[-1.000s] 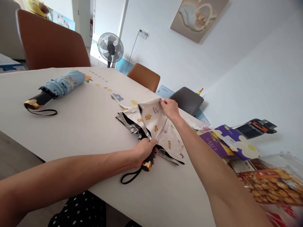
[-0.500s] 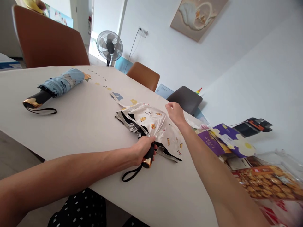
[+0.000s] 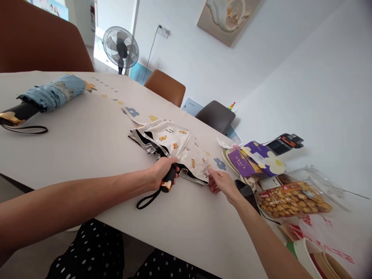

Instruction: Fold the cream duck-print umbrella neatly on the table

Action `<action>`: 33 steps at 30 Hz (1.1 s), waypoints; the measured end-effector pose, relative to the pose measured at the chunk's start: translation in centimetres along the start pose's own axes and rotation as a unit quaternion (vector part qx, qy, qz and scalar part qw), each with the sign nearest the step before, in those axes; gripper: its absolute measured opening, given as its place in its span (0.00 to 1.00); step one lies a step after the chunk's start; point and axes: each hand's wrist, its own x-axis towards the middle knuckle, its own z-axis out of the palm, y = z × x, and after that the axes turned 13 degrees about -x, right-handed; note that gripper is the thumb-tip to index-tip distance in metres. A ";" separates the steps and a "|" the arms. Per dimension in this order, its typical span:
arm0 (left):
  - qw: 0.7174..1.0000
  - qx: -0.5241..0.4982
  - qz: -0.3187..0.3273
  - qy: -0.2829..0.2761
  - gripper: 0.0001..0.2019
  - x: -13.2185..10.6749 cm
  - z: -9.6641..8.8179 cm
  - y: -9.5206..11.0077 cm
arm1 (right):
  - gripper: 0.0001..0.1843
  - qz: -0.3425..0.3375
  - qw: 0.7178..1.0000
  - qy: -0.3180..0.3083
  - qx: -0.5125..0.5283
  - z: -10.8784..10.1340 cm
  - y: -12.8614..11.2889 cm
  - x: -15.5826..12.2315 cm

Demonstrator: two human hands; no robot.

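A white folding umbrella (image 3: 174,141) with small yellow printed figures lies collapsed on the table, its fabric loose and spread to the right. My left hand (image 3: 166,170) is wrapped around its black handle, which has a gold end and a black wrist loop. At the right edge of the fabric, my right hand (image 3: 219,181) pinches the canopy's corner between thumb and fingers. A loose strap of the umbrella stretches toward the far left. Farther left lies a blue umbrella (image 3: 55,92), bundled up, with a black and gold handle.
The white table (image 3: 87,155) has printed flowers. On the right are a purple box (image 3: 242,161), a dark phone (image 3: 247,193), a clear package of cookies (image 3: 293,199) and a round container (image 3: 305,248). Chairs and a fan (image 3: 120,48) stand beyond the table.
My right hand has come down from above the fabric's far side to its right edge and taken hold there. The left hand keeps its grip on the handle. The view has shifted right.
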 end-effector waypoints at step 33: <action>1.000 0.020 0.002 -0.008 0.11 0.4 -0.1 -0.1 | 0.10 -0.156 0.857 0.001 0.491 1.3 -20.6 1.4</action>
